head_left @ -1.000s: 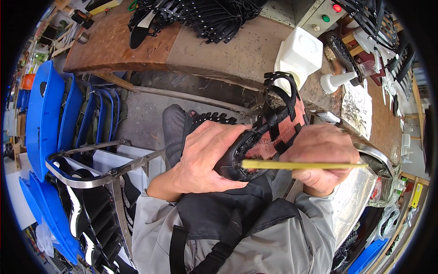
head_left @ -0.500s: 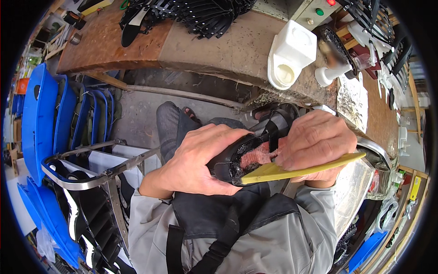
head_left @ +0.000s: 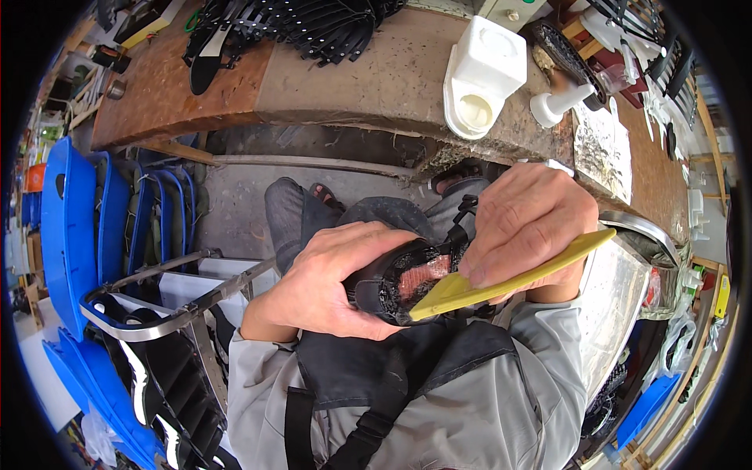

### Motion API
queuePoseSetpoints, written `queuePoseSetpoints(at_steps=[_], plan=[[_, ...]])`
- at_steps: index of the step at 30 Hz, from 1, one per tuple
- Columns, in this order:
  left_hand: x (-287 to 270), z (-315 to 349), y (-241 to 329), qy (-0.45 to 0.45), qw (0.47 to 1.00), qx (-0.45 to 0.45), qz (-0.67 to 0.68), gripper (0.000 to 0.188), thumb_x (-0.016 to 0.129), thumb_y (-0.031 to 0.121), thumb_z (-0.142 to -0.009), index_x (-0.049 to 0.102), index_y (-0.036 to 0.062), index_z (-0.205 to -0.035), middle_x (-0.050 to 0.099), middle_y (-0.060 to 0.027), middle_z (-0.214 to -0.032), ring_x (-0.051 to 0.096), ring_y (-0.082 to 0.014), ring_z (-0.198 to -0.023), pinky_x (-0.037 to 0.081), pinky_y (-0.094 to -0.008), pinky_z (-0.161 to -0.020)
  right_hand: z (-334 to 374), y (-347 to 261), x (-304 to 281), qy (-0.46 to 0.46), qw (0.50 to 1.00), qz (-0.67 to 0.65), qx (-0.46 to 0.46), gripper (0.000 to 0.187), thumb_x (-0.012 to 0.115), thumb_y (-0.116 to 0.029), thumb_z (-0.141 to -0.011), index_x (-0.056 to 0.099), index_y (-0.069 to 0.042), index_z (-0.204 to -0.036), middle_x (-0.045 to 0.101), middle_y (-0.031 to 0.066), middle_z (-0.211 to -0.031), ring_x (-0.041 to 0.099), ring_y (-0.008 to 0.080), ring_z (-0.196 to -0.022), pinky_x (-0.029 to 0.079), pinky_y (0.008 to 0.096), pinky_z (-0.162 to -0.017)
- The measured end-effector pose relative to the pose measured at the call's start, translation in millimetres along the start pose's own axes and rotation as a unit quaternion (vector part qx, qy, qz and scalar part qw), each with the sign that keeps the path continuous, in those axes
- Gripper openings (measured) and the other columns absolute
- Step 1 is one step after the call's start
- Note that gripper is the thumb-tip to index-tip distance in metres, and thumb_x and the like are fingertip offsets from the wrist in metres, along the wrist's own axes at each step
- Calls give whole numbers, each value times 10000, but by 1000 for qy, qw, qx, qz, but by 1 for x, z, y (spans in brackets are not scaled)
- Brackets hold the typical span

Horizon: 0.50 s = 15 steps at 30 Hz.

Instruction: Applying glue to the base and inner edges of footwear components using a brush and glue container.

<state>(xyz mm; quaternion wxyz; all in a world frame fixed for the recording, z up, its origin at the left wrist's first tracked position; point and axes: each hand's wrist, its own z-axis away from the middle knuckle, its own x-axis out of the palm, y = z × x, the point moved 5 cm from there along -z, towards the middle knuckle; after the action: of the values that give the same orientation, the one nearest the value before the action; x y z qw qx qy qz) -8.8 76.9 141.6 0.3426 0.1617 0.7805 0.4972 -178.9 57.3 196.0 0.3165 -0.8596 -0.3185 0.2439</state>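
My left hand [head_left: 325, 278] is wrapped round one end of a black shoe [head_left: 372, 286], with the thumb and fingers on its sides. The shoe's underside faces up and shows a reddish middle patch inside a dark, shiny margin. Black straps stand out at its far side. My right hand [head_left: 533, 223] grips a long, thin yellow sole [head_left: 513, 278], knuckles up. The sole's near tip meets the shoe's rim beside my left fingers, while its other end slants up to the right. Part of the shoe lies hidden behind my right hand.
A workbench [head_left: 337, 86] runs across the far side, bearing a white plastic container [head_left: 486, 74], a white nozzle bottle [head_left: 560, 106] and a pile of black straps [head_left: 313, 27]. To the left stand a metal-framed rack [head_left: 141, 329] with black shoes and several blue trays [head_left: 70, 227].
The yellow sole's right end has risen, so it slants more steeply. My right hand has shifted slightly up and left with it. My left hand keeps its hold on the shoe.
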Motion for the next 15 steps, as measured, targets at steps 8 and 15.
queuePoseSetpoints(at_steps=[8,15], plan=[[2,0,-3,9,1000,2,20,679,808,255,-435,591,-55,-999,647,-167,-882,646,-291,-751,496,-321,-685,5,1,-1,0,1000,-6,-8,159,685,-112,-768,662,44,-787,617,129,-683,610,219,-553,464,272,-452],[0,-2,-5,-3,999,-36,29,650,799,245,-429,603,-56,-971,651,-171,-879,649,-289,-758,493,-323,-704,11,3,-11,-28,999,-14,-32,174,644,-127,-799,663,45,-806,610,138,-701,603,220,-551,462,277,-452]])
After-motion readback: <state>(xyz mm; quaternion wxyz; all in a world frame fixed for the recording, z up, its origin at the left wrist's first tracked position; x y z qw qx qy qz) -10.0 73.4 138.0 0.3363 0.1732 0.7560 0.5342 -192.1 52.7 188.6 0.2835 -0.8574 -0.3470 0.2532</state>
